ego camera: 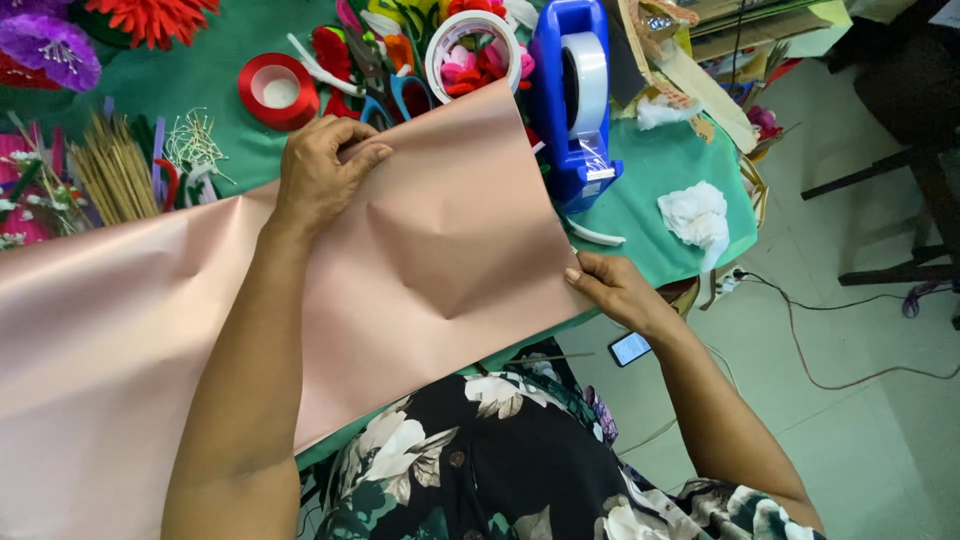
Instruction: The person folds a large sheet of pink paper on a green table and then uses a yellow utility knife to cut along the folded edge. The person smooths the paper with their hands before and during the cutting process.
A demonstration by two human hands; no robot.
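Observation:
A large sheet of glossy pale pink paper (440, 230) lies across the green table (660, 170) and over my lap. My left hand (320, 170) pinches its far edge near the upper middle, fingers curled over the paper. At the sheet's right corner near the table's edge, my right hand (612, 290) grips it between thumb and fingers. The sheet is creased in the middle between both hands.
A blue tape dispenser (575, 95) stands just beyond the paper. A red ribbon roll (277, 90), scissors (385, 90), a white tape ring (473, 50), wooden sticks (110, 170), paper flowers (50, 45) and crumpled tissue (695, 215) crowd the table. A phone (630, 348) and cables lie on the floor.

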